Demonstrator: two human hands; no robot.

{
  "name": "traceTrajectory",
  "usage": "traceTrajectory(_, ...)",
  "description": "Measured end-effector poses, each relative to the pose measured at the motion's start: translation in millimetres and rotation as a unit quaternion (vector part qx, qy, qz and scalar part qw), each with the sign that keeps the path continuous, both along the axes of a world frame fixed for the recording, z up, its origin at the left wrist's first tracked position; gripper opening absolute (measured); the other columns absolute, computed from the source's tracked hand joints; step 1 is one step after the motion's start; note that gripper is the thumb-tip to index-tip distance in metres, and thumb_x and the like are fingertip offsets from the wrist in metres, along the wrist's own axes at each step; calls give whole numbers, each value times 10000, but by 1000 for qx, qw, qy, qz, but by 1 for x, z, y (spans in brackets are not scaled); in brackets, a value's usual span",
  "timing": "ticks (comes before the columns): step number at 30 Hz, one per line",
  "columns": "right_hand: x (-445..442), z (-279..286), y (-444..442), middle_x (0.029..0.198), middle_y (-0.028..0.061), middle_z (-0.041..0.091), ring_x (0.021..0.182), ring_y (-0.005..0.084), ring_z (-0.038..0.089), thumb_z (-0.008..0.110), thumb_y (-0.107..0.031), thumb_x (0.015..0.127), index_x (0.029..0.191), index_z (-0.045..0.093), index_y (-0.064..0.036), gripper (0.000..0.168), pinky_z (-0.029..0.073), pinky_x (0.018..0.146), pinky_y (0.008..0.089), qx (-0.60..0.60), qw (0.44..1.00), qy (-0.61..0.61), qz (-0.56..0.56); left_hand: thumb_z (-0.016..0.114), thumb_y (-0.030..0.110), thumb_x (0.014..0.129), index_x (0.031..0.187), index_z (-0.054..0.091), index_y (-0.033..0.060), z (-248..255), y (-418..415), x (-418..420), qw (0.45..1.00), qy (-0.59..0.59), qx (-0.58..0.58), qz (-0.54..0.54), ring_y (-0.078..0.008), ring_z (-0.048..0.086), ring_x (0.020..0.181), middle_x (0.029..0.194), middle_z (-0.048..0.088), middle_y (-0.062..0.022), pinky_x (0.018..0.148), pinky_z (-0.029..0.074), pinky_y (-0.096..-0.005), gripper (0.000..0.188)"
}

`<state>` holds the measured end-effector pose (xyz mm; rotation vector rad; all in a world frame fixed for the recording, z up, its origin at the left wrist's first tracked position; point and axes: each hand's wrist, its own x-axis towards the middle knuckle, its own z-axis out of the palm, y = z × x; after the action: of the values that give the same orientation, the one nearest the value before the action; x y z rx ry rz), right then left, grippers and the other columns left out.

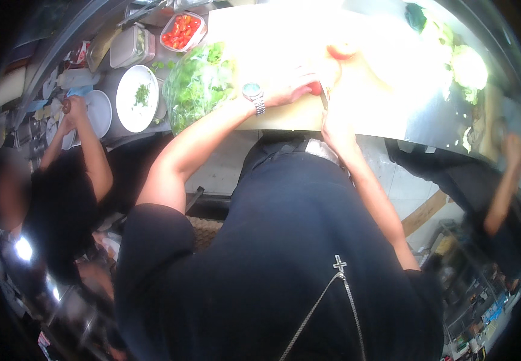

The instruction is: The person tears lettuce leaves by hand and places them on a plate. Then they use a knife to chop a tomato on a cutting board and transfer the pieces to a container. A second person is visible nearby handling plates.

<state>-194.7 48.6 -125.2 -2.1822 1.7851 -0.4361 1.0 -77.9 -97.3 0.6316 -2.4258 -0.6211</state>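
Observation:
A cutting board point(283, 117) lies before me, much of it washed out by glare. My left hand point(300, 85), below a metal wristwatch point(252, 90), steadies a red tomato point(315, 87) on it. In my right hand point(336, 126) is a kitchen knife point(324, 98), its blade against or just beside the tomato's right side; glare hides most of the blade. Farther back on the board sits another tomato point(342, 51), partly bleached by the light. A clear plastic bag of leafy greens point(202, 85) rests left of the board, close to my left forearm.
Cherry tomatoes point(182, 31) fill a plastic tub at the back left. A white plate point(127, 106) holds chopped herbs point(142, 94). Lettuce point(468, 67) lies to the right on the metal counter point(436, 128). Co-workers stand close at left point(62, 198) and right point(490, 194).

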Motion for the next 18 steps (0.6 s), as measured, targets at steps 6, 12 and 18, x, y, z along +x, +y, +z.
traceTrajectory(6, -19, 44, -11, 768, 225, 629, 708, 381, 636, 516, -174, 945, 902, 661, 3, 233, 519, 697, 483, 78, 997, -1, -13, 720, 156, 836, 1183, 621, 107, -7, 8, -4, 995, 10, -81, 57, -286, 626, 1058, 1160, 642, -81, 904, 522, -393, 365)
traceTrajectory(12, -42, 124, -29, 875, 234, 629, 809, 373, 622, 580, -227, 937, 1029, 639, 23, 273, 497, 766, 474, 88, 995, 35, -11, 732, 146, 804, 1179, 629, 74, -2, 25, -25, 986, 36, -12, 160, -284, 622, 1083, 1184, 635, -87, 927, 519, -399, 395)
traceTrajectory(18, -52, 103, -23, 931, 186, 634, 857, 345, 616, 673, -130, 841, 1044, 635, 11, 250, 488, 793, 464, -190, 967, 161, 57, 714, 104, 785, 1165, 651, 63, 60, 48, -59, 987, 97, -103, 81, -290, 633, 1065, 1133, 654, -108, 927, 520, -414, 388)
